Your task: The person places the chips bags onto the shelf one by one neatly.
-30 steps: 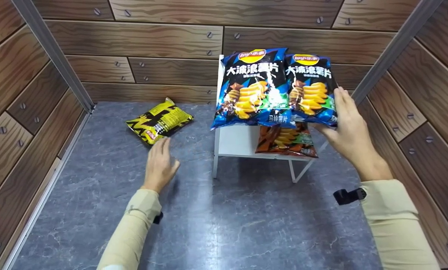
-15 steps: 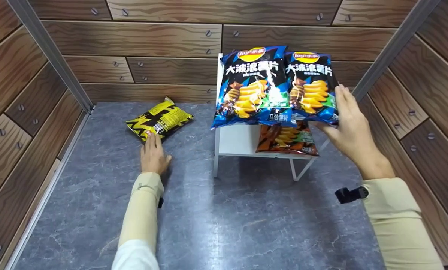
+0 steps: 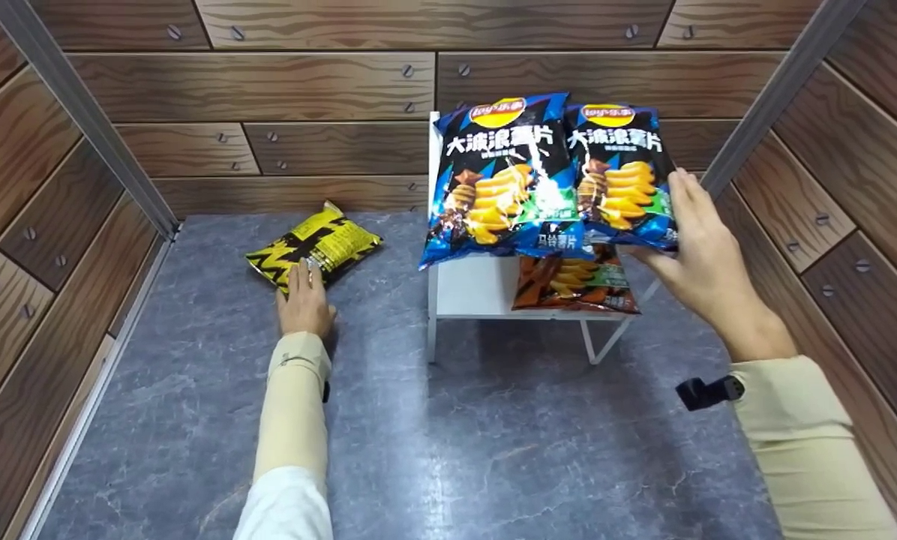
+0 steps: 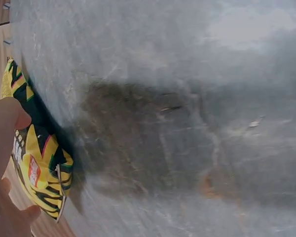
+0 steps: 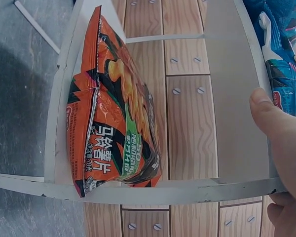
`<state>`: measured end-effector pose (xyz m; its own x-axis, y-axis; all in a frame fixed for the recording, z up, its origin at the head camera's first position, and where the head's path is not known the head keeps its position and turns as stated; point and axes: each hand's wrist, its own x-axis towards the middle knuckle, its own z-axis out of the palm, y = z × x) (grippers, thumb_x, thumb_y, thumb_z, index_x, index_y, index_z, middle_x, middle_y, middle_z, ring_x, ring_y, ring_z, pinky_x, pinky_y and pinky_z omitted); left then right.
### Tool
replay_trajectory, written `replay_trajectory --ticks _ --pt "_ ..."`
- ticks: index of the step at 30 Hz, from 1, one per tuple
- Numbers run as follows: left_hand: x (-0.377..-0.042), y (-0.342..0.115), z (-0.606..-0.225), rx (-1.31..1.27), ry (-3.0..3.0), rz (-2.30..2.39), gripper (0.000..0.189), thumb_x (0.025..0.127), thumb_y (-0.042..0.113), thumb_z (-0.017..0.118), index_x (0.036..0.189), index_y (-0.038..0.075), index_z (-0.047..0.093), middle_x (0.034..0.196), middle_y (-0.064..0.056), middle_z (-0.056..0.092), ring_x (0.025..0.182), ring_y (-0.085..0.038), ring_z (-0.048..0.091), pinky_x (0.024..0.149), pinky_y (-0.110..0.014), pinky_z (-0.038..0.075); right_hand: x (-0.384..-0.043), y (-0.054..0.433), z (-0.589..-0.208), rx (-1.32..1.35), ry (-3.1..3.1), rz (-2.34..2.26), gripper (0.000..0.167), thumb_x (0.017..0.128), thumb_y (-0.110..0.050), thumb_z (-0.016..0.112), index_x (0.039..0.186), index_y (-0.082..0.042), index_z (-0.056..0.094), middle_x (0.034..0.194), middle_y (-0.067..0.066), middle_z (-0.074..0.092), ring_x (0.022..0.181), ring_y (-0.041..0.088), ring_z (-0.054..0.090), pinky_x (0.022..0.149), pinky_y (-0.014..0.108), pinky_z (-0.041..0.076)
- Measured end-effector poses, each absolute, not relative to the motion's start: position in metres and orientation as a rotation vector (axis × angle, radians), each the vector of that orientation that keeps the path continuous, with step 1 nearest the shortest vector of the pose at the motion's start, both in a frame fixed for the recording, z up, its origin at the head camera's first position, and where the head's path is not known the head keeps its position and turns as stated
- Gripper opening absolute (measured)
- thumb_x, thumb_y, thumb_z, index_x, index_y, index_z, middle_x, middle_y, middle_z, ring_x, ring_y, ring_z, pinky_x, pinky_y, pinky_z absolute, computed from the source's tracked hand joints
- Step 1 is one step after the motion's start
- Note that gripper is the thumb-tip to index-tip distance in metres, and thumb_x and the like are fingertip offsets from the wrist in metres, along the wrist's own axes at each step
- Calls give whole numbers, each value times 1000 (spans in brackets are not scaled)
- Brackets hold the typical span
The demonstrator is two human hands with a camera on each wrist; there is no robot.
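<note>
A yellow-and-black chip bag [image 3: 336, 244] lies on the floor at the left. My left hand [image 3: 306, 307] reaches over its near edge with straight fingers; the left wrist view has the thumb [image 4: 20, 116] in front of the bag. Two blue-and-black chip bags, a left one [image 3: 493, 184] and a right one [image 3: 617, 180], sit side by side on top of a white rack [image 3: 478, 281]. My right hand [image 3: 707, 255] rests at the rack's right front corner beside the right blue bag, its fingers extended. Below, an orange chip bag [image 5: 116, 113] stands on the lower shelf.
Wood-patterned walls [image 3: 306, 86] enclose the space at the back and on both sides. Metal corner posts, such as the left post [image 3: 96, 127], rise from the grey marbled floor [image 3: 448, 457]. A black wrist mount [image 3: 707, 391] sticks out from the right sleeve.
My left hand has moved forward from just in front of the yellow-and-black chip bag onto its near edge. The right hand has stayed at the rack corner. The head view has shifted slightly.
</note>
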<state>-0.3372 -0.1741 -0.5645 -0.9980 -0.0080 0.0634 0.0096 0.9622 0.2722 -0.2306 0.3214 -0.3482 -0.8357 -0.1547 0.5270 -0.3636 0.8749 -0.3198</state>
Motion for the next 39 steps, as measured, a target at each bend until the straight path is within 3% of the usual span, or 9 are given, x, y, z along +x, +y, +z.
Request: replay_trajectory --ticks 7,17,26,32,39 --pt "-346 -178 -565 15 -3195 -400 93 91 23 68 160 9 8 167 -18 1 154 -38 1 114 -73 20 -230 322 -349 387 -2531 556 95 81 -17 82 154 3 25 158 29 28 148 43 27 114 62 31" --pt "-338 -185 -570 86 -3457 -417 88 99 35 56 160 8 -2 166 -20 -12 153 -40 -8 110 -79 16 -232 319 -348 392 -2531 557 95 81 -17 82 155 3 25 159 26 27 147 42 28 113 61 33" --pt "-314 -175 -573 -55 -3365 -300 84 98 34 58 159 5 9 166 -22 0 153 -42 2 112 -78 14 -231 321 -348 376 -2544 564 96 81 -18 82 155 4 24 159 28 26 147 43 28 114 62 32" --pt "-285 -164 -580 -126 -3213 -258 84 90 30 68 157 3 23 164 -24 16 151 -44 15 112 -76 18 -231 321 -347 365 -2553 571 96 82 -19 81 155 2 24 159 28 26 148 43 27 113 63 32" --pt "-257 -156 -589 -178 -3127 -255 87 86 26 73 156 3 26 163 -22 21 151 -42 19 113 -74 22 -229 321 -347 353 -2569 573 95 83 -18 81 155 3 23 160 28 24 148 44 26 114 63 31"
